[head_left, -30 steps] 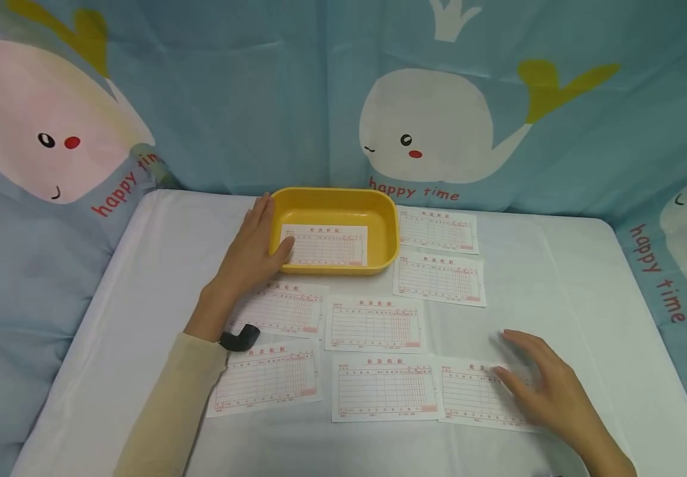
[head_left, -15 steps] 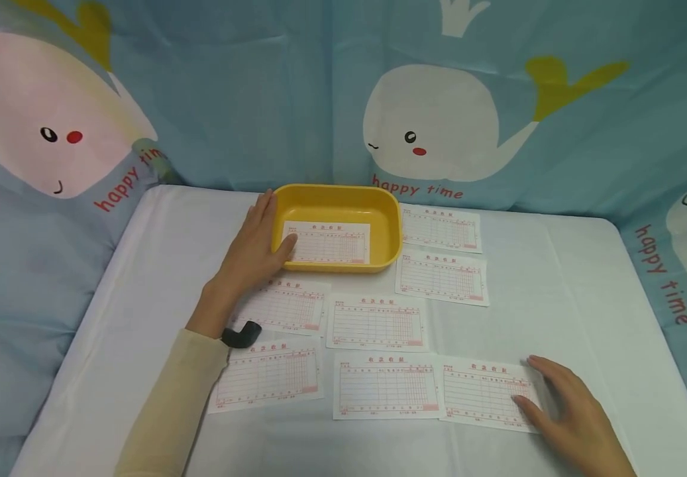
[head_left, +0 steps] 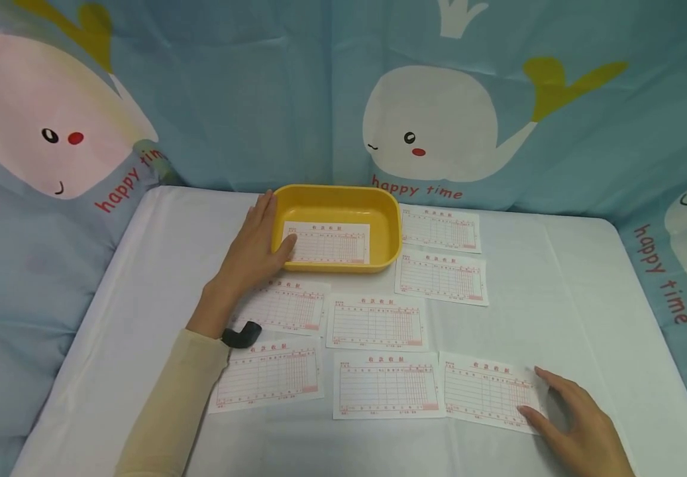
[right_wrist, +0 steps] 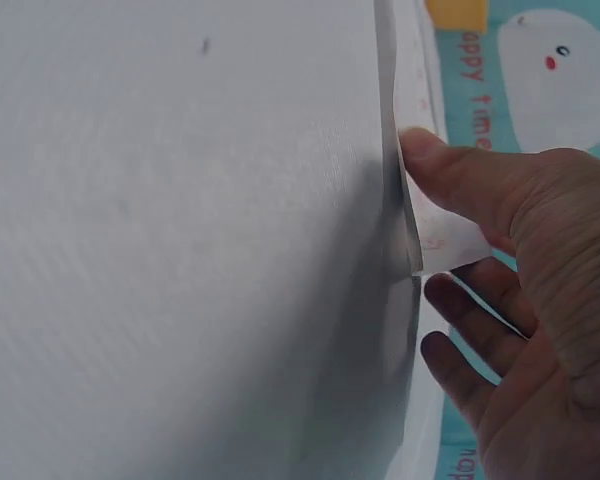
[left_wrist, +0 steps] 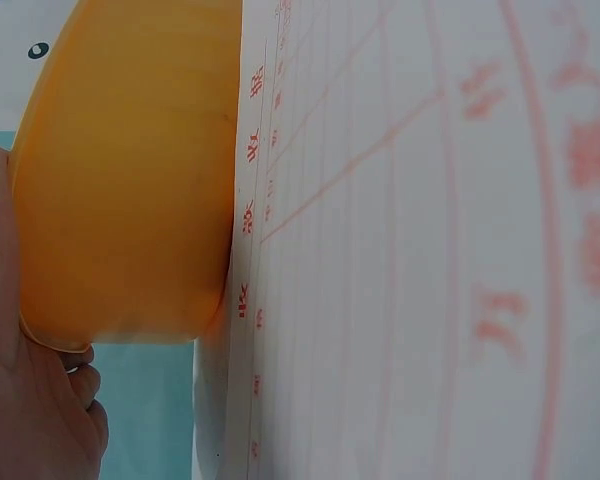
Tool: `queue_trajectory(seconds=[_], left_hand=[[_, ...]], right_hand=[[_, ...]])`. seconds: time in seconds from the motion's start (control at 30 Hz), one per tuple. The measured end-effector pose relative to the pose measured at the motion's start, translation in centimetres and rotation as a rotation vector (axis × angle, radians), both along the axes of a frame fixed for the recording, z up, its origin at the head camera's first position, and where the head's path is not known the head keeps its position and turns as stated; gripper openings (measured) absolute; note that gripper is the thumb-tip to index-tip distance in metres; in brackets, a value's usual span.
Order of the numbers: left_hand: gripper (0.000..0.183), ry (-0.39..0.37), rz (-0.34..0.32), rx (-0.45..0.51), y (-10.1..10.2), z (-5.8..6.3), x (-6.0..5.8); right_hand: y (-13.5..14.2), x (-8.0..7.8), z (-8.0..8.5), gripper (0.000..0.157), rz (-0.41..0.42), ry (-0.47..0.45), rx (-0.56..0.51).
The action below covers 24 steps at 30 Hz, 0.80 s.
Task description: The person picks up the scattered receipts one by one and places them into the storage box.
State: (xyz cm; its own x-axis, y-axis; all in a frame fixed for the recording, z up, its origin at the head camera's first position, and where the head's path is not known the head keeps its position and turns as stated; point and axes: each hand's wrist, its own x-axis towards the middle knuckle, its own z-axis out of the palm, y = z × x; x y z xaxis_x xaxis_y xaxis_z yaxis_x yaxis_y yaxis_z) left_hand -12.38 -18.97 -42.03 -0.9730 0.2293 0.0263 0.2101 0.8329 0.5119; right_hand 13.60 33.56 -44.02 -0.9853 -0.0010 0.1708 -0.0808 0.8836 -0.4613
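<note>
My left hand holds the left end of a yellow plastic tray, fingers along its outer side and thumb over the front rim. In the tray lies one receipt slip printed in red. At the lower right, my right hand pinches the right edge of another receipt slip. The right wrist view shows the thumb on top of this paper, whose corner is raised, with the other fingers below. In the left wrist view the tray wall rises beside the hand.
Several more receipt slips lie flat on the white tablecloth, one just left of the pinched slip, others right of the tray. Two lie partly under the left forearm. A blue whale-print curtain stands behind the table.
My right hand has moved right and down to the lower-right slip's right edge and pinched it; that slip has turned slightly. My left hand stays on the tray.
</note>
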Motion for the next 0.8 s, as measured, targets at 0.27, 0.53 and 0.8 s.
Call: queue_trajectory(seconds=[0.27, 0.53, 0.8], left_hand=[[0.089, 0.008, -0.003, 0.001, 0.08, 0.10, 0.04], [0.089, 0.003, -0.001, -0.006, 0.07, 0.08, 0.06], [0.089, 0.000, 0.006, 0.006, 0.13, 0.06, 0.06]], right_hand=[[-0.71, 0.44, -0.04, 0.060, 0.009, 0.099, -0.067], [-0.85, 0.76, 0.04, 0.048, 0.031, 0.102, -0.138], [-0.07, 0.48, 0.92, 0.042, -0.024, 0.013, -0.151]])
